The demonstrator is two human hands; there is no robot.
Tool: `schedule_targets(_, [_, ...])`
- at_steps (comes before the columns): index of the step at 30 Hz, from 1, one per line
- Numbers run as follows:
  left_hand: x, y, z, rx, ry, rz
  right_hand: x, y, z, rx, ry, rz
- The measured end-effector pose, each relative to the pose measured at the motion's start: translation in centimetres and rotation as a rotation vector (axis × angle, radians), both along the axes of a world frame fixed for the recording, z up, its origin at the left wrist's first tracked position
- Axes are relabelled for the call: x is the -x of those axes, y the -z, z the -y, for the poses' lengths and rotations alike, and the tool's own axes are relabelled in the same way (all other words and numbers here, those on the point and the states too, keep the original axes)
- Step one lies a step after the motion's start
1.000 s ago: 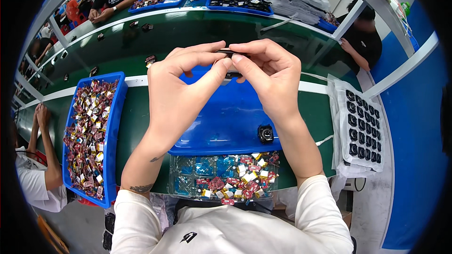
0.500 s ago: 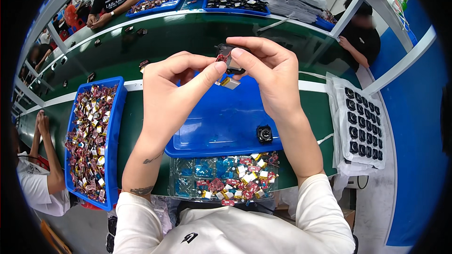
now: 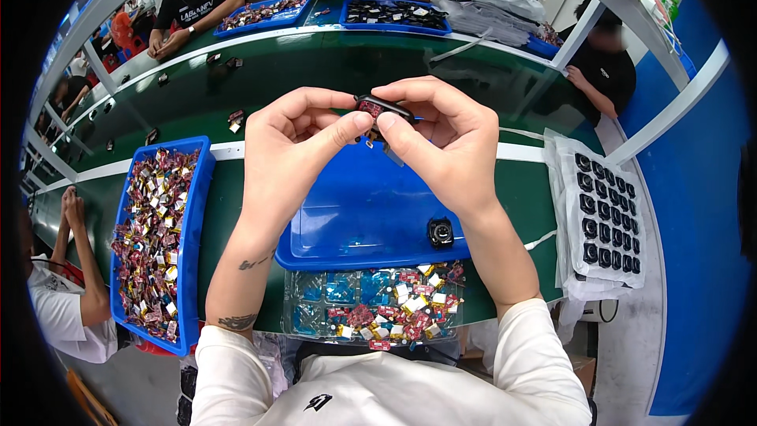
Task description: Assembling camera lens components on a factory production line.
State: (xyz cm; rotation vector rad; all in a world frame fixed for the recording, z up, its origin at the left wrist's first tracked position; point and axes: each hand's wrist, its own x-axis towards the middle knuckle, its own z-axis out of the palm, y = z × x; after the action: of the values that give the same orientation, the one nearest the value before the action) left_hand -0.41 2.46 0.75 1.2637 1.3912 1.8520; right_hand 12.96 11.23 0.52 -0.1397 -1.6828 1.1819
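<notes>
Over the blue tray, my left hand and my right hand hold one small black casing between them. Thumbs and fingertips of both hands close on its two ends. A red circuit board shows in the casing's open side, next to my left thumb. Below my right thumb hangs a small flat part, partly hidden by the hand. On the tray, near its right front edge, lies another black housing with a round centre. Nearer my body, a clear compartmented tray holds red boards with silver-and-yellow batteries.
To the left, a long blue bin is full of boards and batteries. White packing trays with rows of black housings lie right. Beyond runs a green belt with scattered parts. Metal frame posts and co-workers surround the bench.
The casing has tilted, so its open face is now seen edge-on. My left fingers have shifted onto its end, and the hanging battery is now mostly hidden.
</notes>
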Motion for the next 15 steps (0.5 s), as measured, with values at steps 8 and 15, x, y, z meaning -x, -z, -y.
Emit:
schedule_targets(8, [1.7, 1.2, -2.5, 0.031, -0.008, -0.114, -1.6, -1.1, -2.0, 0.006, 0.067, 0.055])
schedule_targets(15, [8.8, 7.2, -15.8, 0.524, -0.145, -0.620, -5.5, -3.6, -2.8, -0.043, 0.237, -0.128])
